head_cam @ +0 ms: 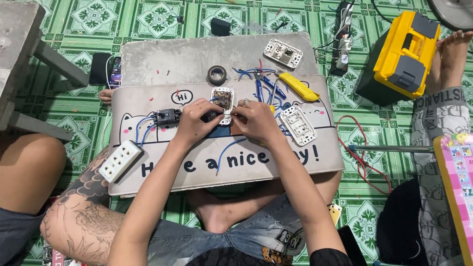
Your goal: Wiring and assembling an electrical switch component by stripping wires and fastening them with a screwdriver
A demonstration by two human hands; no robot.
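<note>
A white multi-outlet power strip (120, 160) is seen at the lower left of a grey printed mat (295, 165), which is laid over a low concrete slab (187, 56) on a green patterned floor (74, 93). Just right of the strip, a small black switch module (167, 117) is set on the mat, with blue wires (140, 125) run from it. At the centre of the frame, the left hand (195, 120) is closed, its fingertips pinched on a small dark part that is mostly hidden. Touching it, the right hand (257, 119), a ring worn on one finger, is curled shut on the same spot; what exactly is gripped cannot be made out. Directly above the two hands, a white socket frame (223, 99) with brown and metal contacts exposed is shown lying flat, its lower edge covered by the fingers. A roll of dark tape (217, 74) is placed on the slab above it. To the right, blue-handled pliers (265, 84) and a yellow utility knife (297, 86) are laid side by side, with a white switch plate (297, 124) below them and another white plate (283, 53) near the upper edge. At the upper right, a yellow and grey toolbox (406, 51) is stood on the floor, and red wire (362, 160) is looped beside the mat.
</note>
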